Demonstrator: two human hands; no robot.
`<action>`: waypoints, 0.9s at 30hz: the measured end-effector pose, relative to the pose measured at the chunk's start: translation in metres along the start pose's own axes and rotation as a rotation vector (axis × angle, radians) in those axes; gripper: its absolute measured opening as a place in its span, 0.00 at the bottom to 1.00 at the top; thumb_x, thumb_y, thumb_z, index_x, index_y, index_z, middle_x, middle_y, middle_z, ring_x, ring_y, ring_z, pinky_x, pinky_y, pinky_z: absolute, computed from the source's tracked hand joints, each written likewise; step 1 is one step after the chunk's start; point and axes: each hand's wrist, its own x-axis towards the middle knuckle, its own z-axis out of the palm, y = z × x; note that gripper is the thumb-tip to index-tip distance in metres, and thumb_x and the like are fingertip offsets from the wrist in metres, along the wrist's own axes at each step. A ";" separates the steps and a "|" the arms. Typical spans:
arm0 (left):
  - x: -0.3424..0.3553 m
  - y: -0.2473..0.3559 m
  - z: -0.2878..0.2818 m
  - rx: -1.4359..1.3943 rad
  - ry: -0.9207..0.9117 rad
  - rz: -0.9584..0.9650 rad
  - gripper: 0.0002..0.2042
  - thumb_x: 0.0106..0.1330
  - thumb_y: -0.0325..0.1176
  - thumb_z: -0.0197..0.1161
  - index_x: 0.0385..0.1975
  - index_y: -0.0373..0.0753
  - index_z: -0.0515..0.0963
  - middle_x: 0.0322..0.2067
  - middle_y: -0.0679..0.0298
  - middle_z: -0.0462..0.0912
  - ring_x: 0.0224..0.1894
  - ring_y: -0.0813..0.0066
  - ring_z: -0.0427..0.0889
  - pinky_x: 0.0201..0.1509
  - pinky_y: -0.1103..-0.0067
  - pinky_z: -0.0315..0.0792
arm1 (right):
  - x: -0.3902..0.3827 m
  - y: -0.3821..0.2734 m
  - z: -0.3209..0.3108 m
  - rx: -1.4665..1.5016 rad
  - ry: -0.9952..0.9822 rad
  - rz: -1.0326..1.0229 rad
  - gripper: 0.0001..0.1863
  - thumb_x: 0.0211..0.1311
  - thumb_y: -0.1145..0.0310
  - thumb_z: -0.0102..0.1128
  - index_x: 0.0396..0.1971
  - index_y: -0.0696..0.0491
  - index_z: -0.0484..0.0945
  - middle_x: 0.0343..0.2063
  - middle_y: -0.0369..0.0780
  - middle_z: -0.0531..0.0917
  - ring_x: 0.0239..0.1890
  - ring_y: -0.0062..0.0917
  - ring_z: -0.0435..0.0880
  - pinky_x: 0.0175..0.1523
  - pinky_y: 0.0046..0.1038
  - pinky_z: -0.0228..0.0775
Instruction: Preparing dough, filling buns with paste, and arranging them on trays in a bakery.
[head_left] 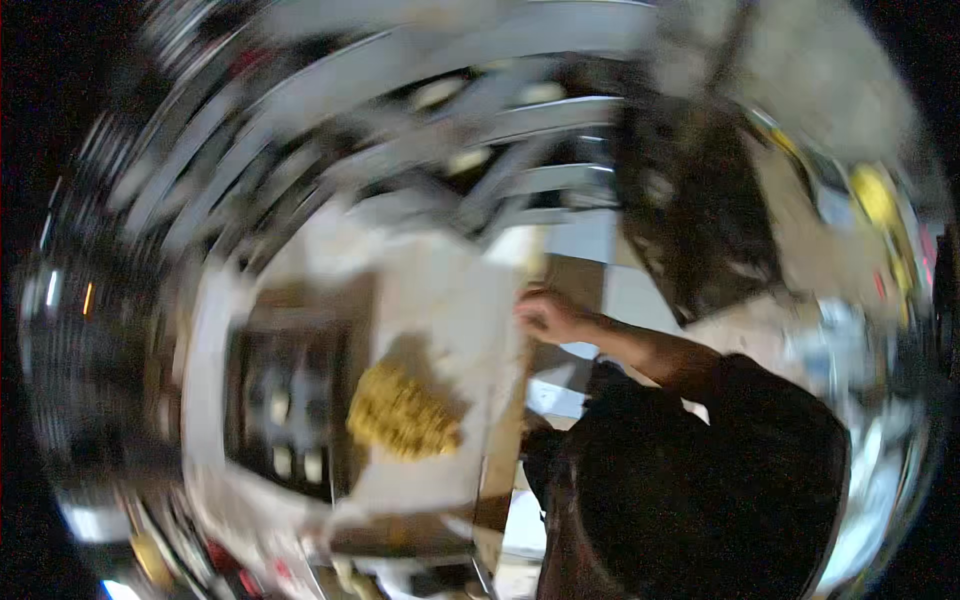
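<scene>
My bare right hand [548,316] reaches in from the right, below a black sleeve, to the right edge of a pale work board [445,280]. Its fingers look bent but are smeared, so I cannot tell whether they hold anything. A blurred pale object [530,252] lies just above it. A heap of yellow, crumbly food [400,410] sits on the board, below and left of the hand. Left of the heap is a dark recessed tray [255,370] with a few small pale pieces in it. My left hand is not in view.
Blurred grey metal shelves or rails [360,120] curve across the top, with several pale rounded items among them. A large dark area [690,220] is at upper right, beside tan surfaces and a yellow object [872,195]. Pale tiles [635,295] show beside my arm.
</scene>
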 end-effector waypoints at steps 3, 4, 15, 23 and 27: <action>-0.017 0.073 0.111 0.122 -0.287 0.308 0.17 0.63 0.45 0.57 0.45 0.39 0.76 0.34 0.52 0.80 0.36 0.56 0.80 0.41 0.65 0.74 | -0.031 0.043 -0.086 -0.153 0.084 0.155 0.09 0.49 0.70 0.61 0.32 0.52 0.80 0.33 0.42 0.80 0.35 0.38 0.81 0.41 0.38 0.74; -0.033 0.089 0.146 0.141 -0.350 0.386 0.17 0.64 0.45 0.57 0.44 0.39 0.76 0.34 0.52 0.80 0.35 0.56 0.80 0.41 0.66 0.74 | -0.052 0.060 -0.129 -0.159 0.175 0.146 0.10 0.49 0.70 0.60 0.34 0.51 0.80 0.33 0.44 0.80 0.32 0.40 0.81 0.41 0.39 0.74; -0.227 0.165 0.373 0.282 -0.738 0.872 0.14 0.67 0.44 0.52 0.35 0.39 0.75 0.31 0.53 0.79 0.30 0.59 0.79 0.37 0.69 0.74 | -0.272 0.290 -0.460 -0.262 0.702 0.768 0.13 0.45 0.80 0.56 0.35 0.59 0.79 0.24 0.46 0.81 0.25 0.30 0.80 0.34 0.30 0.72; -0.174 0.007 0.555 0.728 -0.860 1.650 0.16 0.65 0.41 0.55 0.44 0.37 0.78 0.38 0.57 0.81 0.33 0.63 0.78 0.43 0.67 0.74 | -0.294 0.460 -0.680 -0.505 0.715 0.884 0.15 0.54 0.67 0.61 0.42 0.52 0.79 0.43 0.50 0.80 0.41 0.40 0.80 0.46 0.37 0.72; -0.197 0.036 0.618 0.773 -0.905 1.488 0.15 0.65 0.40 0.55 0.43 0.37 0.78 0.37 0.56 0.81 0.33 0.63 0.79 0.42 0.67 0.74 | -0.275 0.572 -0.758 -0.751 0.704 0.942 0.31 0.51 0.59 0.66 0.57 0.50 0.69 0.57 0.53 0.68 0.58 0.47 0.69 0.60 0.42 0.65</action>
